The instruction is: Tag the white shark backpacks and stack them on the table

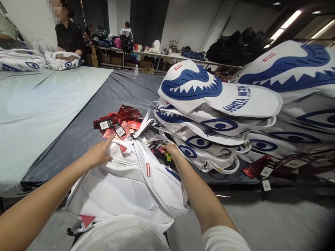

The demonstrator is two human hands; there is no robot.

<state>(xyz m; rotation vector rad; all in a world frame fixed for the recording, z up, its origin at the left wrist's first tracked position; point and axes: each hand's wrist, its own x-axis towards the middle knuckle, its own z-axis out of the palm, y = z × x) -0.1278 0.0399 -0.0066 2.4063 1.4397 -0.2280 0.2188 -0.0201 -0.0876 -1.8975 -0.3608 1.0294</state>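
A white backpack (117,188) rests at the table's front edge, close against my body, its strap side with a perforated panel facing me. My left hand (101,153) grips the top edge of the backpack near its carry loop. On the far right side of the bag, my right hand (171,152) is closed around a small yellow-green and black item (169,159), whose kind I cannot make out. Black tags with pink marks (156,146) lie by its fingertips. Behind the backpack is a heap of red packets and barcode tags (123,120).
White backpacks with blue eye and teeth prints (199,87) are stacked on the right, beside another stack (295,80). Red tags (261,169) hang at that stack's front. A water bottle (136,71) stands farther back. A co-worker (68,36) stands behind bags at the far left.
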